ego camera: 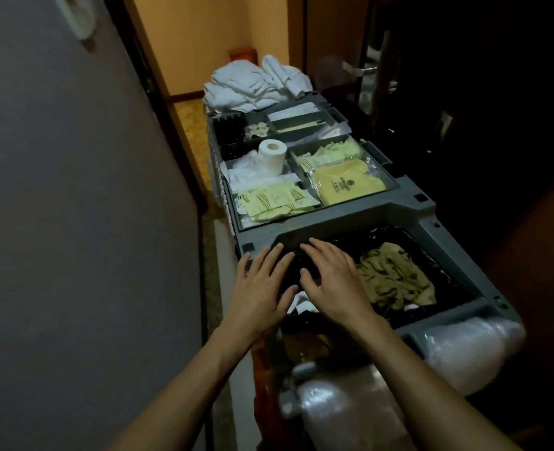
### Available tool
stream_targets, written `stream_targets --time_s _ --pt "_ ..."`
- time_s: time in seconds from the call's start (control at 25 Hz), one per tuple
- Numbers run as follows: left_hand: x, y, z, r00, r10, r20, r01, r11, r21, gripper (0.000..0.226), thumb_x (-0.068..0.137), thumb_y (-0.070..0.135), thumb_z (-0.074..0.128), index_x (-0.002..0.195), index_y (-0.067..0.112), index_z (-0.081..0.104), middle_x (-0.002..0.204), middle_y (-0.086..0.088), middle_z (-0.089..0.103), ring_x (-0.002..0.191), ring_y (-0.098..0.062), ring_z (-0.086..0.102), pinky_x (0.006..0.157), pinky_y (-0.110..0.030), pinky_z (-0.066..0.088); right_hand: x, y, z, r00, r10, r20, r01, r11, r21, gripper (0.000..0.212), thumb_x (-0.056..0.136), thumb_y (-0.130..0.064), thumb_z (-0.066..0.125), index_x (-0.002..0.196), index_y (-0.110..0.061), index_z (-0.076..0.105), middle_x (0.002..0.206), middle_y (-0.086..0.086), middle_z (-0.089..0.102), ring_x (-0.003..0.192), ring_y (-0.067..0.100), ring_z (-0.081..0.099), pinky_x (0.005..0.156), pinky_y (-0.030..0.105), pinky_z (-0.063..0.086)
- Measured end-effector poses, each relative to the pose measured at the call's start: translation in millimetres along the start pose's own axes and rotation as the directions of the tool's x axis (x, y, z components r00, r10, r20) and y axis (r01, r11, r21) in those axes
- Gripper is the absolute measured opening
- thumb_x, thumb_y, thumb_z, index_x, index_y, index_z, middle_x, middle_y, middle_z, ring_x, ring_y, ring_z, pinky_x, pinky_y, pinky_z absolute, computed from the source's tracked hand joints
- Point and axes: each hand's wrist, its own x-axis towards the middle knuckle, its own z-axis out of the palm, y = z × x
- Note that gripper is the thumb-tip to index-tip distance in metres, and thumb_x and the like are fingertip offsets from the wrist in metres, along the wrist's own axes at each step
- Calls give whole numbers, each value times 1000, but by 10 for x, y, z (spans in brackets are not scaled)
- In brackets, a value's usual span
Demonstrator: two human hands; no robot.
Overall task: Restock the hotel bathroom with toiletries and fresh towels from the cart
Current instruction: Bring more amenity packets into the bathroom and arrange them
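Both hands are held flat with fingers spread, nothing gripped: the left hand (262, 281) by the near rim of the grey plastic housekeeping cart (350, 216), the right hand (334, 281) over its black-lined bin (383, 236), beside a crumpled olive cloth (396, 278). Whether the liner is touched cannot be told. Toiletries are sorted into open trays, probably for quick picking: pale yellow sachets (275, 200), an upright white toilet roll (270, 154). Rumpled white towels (246, 83) are piled at the far end, well apart from the hands.

A hotel corridor — a housekeeping cart (412, 206) with towels (252, 83), toilet roll (271, 156), sachets (275, 198) — room door (464, 76) beside it.
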Motion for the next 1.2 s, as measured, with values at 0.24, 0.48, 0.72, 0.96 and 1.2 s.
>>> stream_targets --time_s 0.24,0.48,0.72,0.96,1.2 --pt "680 -669 -30 999 -5 -38 5 1000 -6 61 104 53 33 158 26 26 166 3 19 154 -16 10 124 -43 6 763 -21 150 1000 23 11 -23 999 -30 51 101 -35 49 150 -20 43 157 0 38 146 15 26 122 38 17" --pt "1459 -1556 55 995 96 -13 -97 993 -69 57 105 49 36 155 24 34 165 1 25 153 -19 16 124 -44 4 1576 -215 490 982 187 -23 -186 982 24 52 100 -31 52 150 -20 43 158 -1 36 146 19 28 121 41 22" --pt "2068 -2171 58 974 224 -18 -224 967 -117 53 104 41 44 153 20 40 163 0 31 151 -21 23 123 -47 10 2185 -483 703 956 286 -68 -287 958 -10 51 102 -29 50 151 -17 42 159 1 35 146 18 27 119 34 16" --pt "2477 -2279 -68 948 317 -22 -318 945 -80 55 104 42 41 154 19 37 162 -2 31 151 -23 24 124 -48 10 2346 -492 615 940 319 -117 -325 945 -37 52 102 -32 49 152 -17 41 160 1 34 146 19 26 120 35 15" --pt "2353 -2286 -244 951 310 9 -310 951 -18 54 105 45 37 154 23 36 163 2 29 151 -19 22 124 -43 5 2511 -411 431 956 248 -159 -260 963 -65 53 100 -33 50 150 -16 43 157 2 37 144 21 30 119 40 20"
